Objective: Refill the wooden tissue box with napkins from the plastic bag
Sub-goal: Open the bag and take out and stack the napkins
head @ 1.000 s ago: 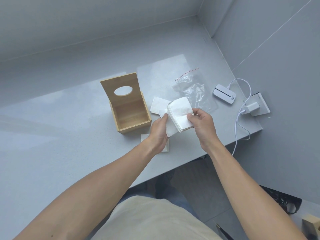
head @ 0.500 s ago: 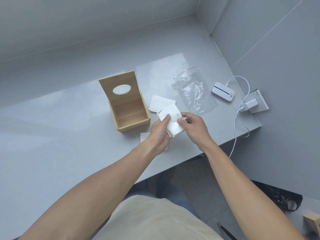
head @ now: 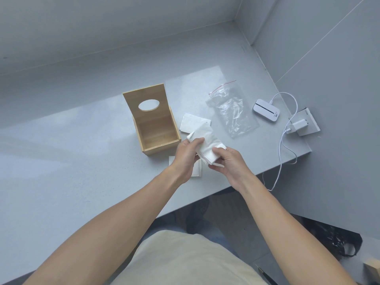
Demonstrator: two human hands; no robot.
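Note:
A wooden tissue box (head: 158, 131) stands open on the grey counter, its lid with an oval hole tilted up at the back; the inside looks empty. Just right of it, both hands hold a stack of white napkins (head: 206, 144) above the counter. My left hand (head: 186, 156) grips the stack's left side and my right hand (head: 228, 163) its lower right end. Another folded napkin (head: 192, 124) lies flat behind the stack. A white square piece (head: 196, 170) lies partly hidden under my left hand. The clear plastic bag (head: 232, 112) lies flat and empty to the right.
A white device (head: 266, 110) with a white cable (head: 280, 145) and a wall charger (head: 298, 126) sit at the counter's right end. The counter's front edge (head: 267, 171) runs just below my right hand. Walls close the back and right side.
The napkin stack has dropped lower and turned from a flat spread face to a bent, narrower bundle. Both hands have closed in around it.

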